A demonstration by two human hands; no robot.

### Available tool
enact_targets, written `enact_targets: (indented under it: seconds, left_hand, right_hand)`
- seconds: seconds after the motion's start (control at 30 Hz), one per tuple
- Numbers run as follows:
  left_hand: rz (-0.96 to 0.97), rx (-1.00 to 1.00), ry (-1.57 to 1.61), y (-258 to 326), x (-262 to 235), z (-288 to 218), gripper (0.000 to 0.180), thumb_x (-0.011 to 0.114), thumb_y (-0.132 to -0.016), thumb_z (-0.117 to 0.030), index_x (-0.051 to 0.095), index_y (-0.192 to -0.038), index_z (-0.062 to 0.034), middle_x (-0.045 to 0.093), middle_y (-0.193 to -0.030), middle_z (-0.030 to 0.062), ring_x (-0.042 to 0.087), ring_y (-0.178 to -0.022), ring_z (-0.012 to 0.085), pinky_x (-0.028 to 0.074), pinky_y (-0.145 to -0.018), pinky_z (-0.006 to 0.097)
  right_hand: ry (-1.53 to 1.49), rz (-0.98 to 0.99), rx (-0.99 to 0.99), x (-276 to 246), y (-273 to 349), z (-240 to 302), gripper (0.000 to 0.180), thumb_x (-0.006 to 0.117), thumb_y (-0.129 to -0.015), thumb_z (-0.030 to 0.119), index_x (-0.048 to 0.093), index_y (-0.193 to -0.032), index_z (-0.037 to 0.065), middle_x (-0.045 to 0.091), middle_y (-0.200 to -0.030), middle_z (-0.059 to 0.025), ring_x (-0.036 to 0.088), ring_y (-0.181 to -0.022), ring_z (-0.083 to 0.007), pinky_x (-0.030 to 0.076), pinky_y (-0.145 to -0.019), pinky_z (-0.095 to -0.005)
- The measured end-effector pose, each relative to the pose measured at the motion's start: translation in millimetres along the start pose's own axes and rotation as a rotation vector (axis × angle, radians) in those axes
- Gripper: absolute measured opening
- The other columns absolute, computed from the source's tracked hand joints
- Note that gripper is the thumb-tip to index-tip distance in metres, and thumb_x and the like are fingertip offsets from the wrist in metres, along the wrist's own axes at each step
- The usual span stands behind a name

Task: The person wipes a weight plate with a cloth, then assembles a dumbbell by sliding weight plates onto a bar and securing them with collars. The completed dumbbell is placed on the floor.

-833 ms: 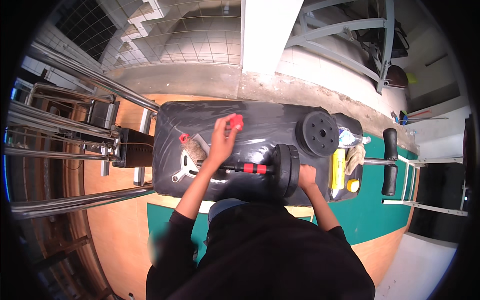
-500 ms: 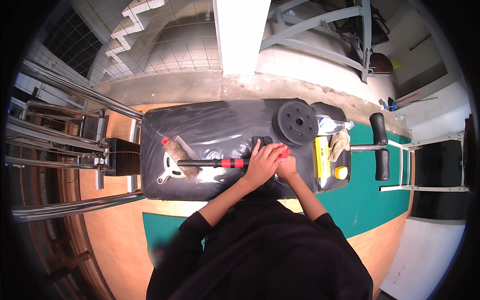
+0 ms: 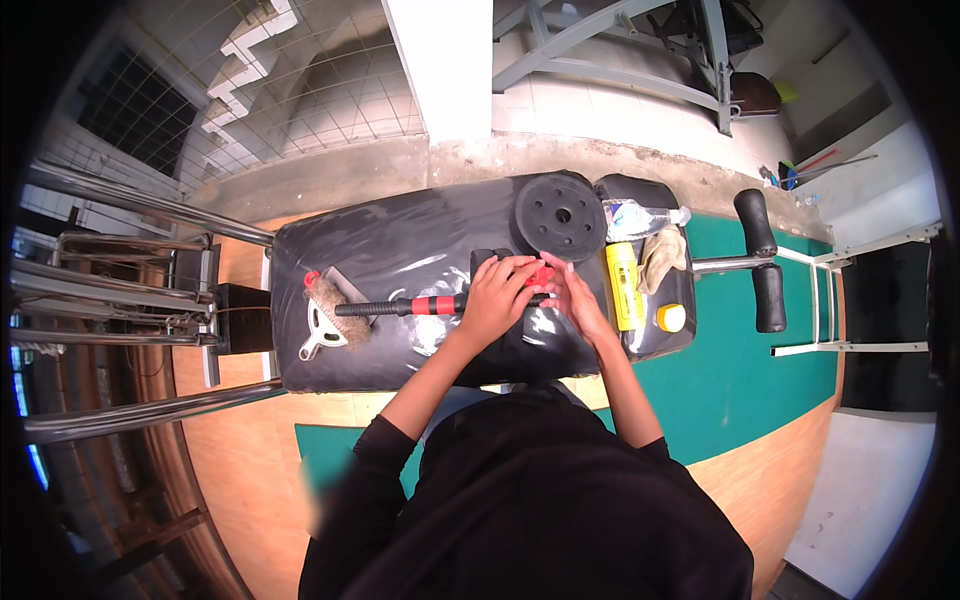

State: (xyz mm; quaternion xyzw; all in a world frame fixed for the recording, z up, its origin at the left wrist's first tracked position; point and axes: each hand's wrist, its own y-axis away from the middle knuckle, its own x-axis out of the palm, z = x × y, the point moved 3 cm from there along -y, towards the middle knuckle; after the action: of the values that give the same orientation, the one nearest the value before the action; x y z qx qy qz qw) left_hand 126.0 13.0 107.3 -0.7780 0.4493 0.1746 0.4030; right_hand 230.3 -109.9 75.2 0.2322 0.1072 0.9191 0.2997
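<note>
A dumbbell bar [image 3: 386, 307] with a ribbed black shaft and a red-and-black middle lies across the black padded bench. My left hand [image 3: 493, 300] is closed over its right part, the fingers bent round it. My right hand [image 3: 580, 303] is beside the bar's right end, its fingers stretched out and apart. Between the hands shows a red collar nut [image 3: 540, 276], partly hidden by fingers; whether the right fingertips touch it I cannot tell. Just behind my left hand sits a small black object [image 3: 484, 258], mostly covered.
A black weight plate [image 3: 560, 217] lies behind the hands. To the right are a clear bottle [image 3: 645, 219], a yellow bottle [image 3: 623, 287], a yellow cap [image 3: 671, 318] and a pale glove [image 3: 660, 260]. A brush [image 3: 350, 325] and a white-handled dustpan [image 3: 322, 333] lie at left.
My right hand has gone from closed at the red collar nut to spread fingers beside it. The left hand stays on the bar. The view has shifted slightly.
</note>
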Motion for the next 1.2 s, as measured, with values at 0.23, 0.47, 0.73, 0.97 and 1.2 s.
enact_targets:
  seconds: [0.23,0.47,0.73,0.97,1.2]
  left_hand:
    - [0.098,-0.126,0.076,-6.6,-5.8,1.8,0.051,0.07,-0.072,-0.018,0.052,-0.119,-0.0081,0.057,-0.112,0.0077,0.055,-0.104,0.0271,0.032,-0.102,0.051]
    - [0.054,-0.112,-0.038,-4.2,-9.1,0.2,0.046,0.064,-0.063,-0.006,0.055,-0.108,-0.0079,0.058,-0.106,0.0081,0.054,-0.108,0.0276,0.023,-0.105,0.058]
    - [-0.038,-0.116,-0.128,2.8,-8.3,9.4,0.03,0.051,-0.071,0.001,0.055,-0.1,-0.0036,0.059,-0.103,0.0089,0.053,-0.107,0.0301,0.025,-0.105,0.055]
    - [-0.203,-0.413,-0.157,0.3,-6.4,3.6,0.025,0.059,-0.073,-0.007,0.058,-0.097,-0.0035,0.059,-0.108,0.0143,0.051,-0.109,0.0367,0.036,-0.099,0.044]
    - [-0.161,-0.362,-0.186,0.3,-2.7,9.0,0.023,0.059,-0.073,-0.007,0.059,-0.095,-0.0032,0.06,-0.109,0.015,0.05,-0.109,0.0374,0.038,-0.097,0.043]
  right_hand:
    - [-0.085,0.134,-0.004,-1.3,-9.9,-3.7,0.041,0.057,-0.091,0.014,0.045,-0.129,0.006,0.055,-0.119,-0.0042,0.057,-0.098,-0.0095,0.05,-0.076,-0.0241]
    - [0.193,0.034,-0.101,-66.1,2.3,-24.6,0.038,0.064,-0.082,-0.001,0.051,-0.118,0.004,0.06,-0.108,-0.0043,0.059,-0.094,-0.0102,0.049,-0.077,-0.0233]
    - [0.232,0.189,-0.118,-53.1,0.1,-37.0,0.035,0.069,-0.073,-0.009,0.057,-0.104,0.001,0.054,-0.118,-0.0072,0.058,-0.103,-0.0143,0.049,-0.088,-0.0275]
    - [0.526,0.132,-0.195,-40.6,-0.8,-25.4,0.028,0.073,-0.072,-0.002,0.058,-0.096,0.0,0.06,-0.106,-0.008,0.063,-0.087,-0.0142,0.051,-0.078,-0.0266]
    - [0.692,0.008,0.267,-48.5,-20.0,-35.2,0.054,0.046,-0.09,0.05,0.064,-0.086,0.0,0.065,-0.063,-0.0103,0.063,-0.059,-0.0138,0.048,-0.059,-0.0237]
